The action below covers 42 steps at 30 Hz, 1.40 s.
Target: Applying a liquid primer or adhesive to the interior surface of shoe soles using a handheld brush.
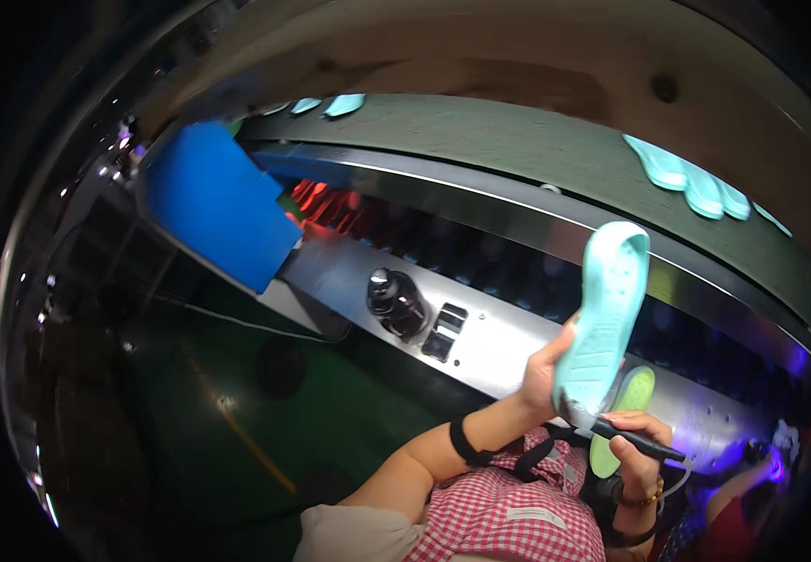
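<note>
A light turquoise shoe sole (pixel 609 300) stands nearly upright in front of me. My left hand (pixel 544 370) is closed around its lower left edge. My right hand (pixel 642 440) grips a slim black pen-shaped tool (pixel 614 432), and a thin pale cord or tube shows beside that hand. The tool's front end meets the sole's lower end, where a grey-dark patch shows; I cannot tell whether it belongs to the tool or the sole. Behind my right hand lies a yellow-green sole (pixel 637 386), partly hidden.
A metal ledge (pixel 504 351) bears a dark bottle-shaped object (pixel 396 302) and a small black switch-like fitting (pixel 445 332). Beyond it, a dark conveyor belt (pixel 480 140) carries several turquoise soles (pixel 700 192). A blue panel (pixel 213 201) stands left. Another person's arm (pixel 738 487) shows at lower right.
</note>
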Tool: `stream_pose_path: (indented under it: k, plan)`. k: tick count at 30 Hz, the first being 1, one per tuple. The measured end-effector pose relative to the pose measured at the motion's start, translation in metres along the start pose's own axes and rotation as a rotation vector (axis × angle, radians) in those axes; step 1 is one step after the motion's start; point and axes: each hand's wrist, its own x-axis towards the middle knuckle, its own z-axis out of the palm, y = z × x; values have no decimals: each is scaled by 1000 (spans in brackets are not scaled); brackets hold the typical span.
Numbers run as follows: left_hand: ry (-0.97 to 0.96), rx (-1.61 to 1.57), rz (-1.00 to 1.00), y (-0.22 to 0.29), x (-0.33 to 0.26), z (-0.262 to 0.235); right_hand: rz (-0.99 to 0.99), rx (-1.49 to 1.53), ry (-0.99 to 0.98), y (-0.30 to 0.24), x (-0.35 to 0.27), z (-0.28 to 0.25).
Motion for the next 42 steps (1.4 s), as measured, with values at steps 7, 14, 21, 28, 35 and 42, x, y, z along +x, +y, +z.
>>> stream_pose_path:
  k: [7, 14, 21, 28, 35, 42]
  plan:
    - [-80, 147, 35, 23, 6, -7, -133, -200, -338, -13, 39, 2]
    - [61, 350, 15, 22, 13, -5, -264, -352, -401, -26, 48, -20]
    - [16, 237, -124, 26, 24, 2, -301, -401, -539, -27, 25, -15]
    - [69, 373, -593, 30, 34, -4, -288, -602, -567, -36, 36, -39]
    - [108, 724, -827, 33, 34, 24, -300, -767, -732, -34, 30, -46]
    - [195, 801, -903, 34, 33, 28, -261, -962, -761, -47, 25, -59]
